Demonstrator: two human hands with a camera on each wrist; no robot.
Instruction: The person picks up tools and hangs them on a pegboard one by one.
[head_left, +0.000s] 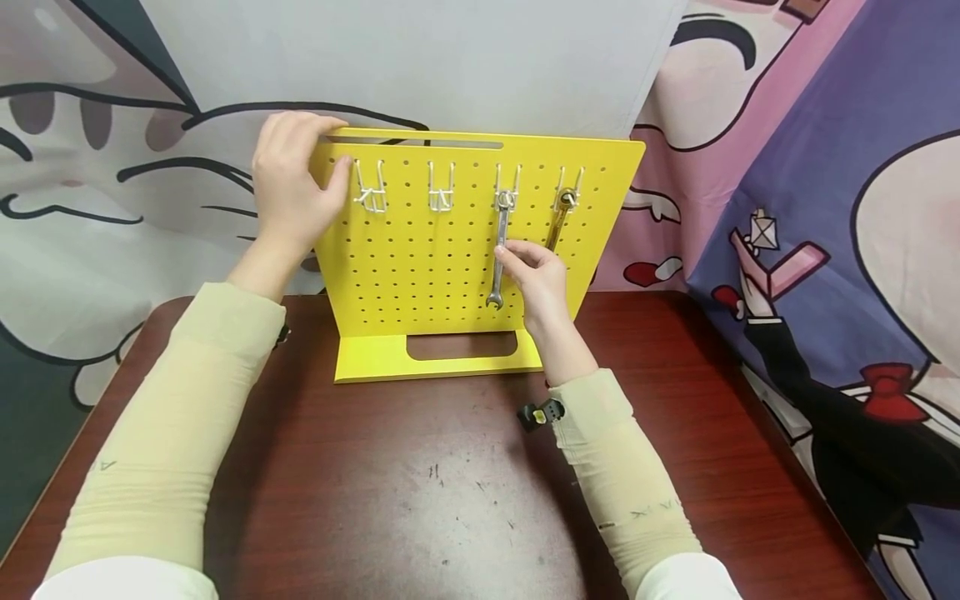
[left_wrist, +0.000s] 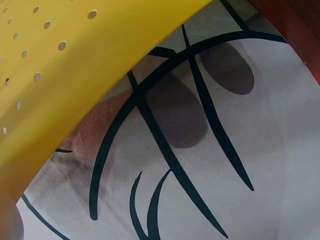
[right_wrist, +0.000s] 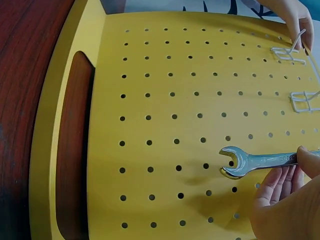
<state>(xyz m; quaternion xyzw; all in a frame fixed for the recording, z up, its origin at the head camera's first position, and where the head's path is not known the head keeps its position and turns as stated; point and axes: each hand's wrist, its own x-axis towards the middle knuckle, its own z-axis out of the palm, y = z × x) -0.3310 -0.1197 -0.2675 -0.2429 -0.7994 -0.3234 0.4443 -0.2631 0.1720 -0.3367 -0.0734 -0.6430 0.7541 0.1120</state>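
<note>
A yellow pegboard (head_left: 420, 283) stands upright on the table. My left hand (head_left: 296, 179) grips its top left corner, thumb on the front face and fingers over the top edge. With thumb and fingers my right hand (head_left: 536, 279) pinches the shaft of a silver combination wrench (head_left: 499, 250). The ring end of that wrench is at the third white hook (head_left: 507, 179), and its open end (right_wrist: 237, 162) points down in front of the board. Just to the right, a second, darker wrench (head_left: 558, 221) hangs from the fourth hook, its lower part hidden behind my right hand.
Two white hooks, the far left one (head_left: 370, 187) and its neighbour (head_left: 441, 190), hold nothing. The board's yellow base (head_left: 367, 362) rests on the dark red wooden table (head_left: 390, 467). Cartoon-printed cloth (head_left: 187, 225) hangs behind and at the right.
</note>
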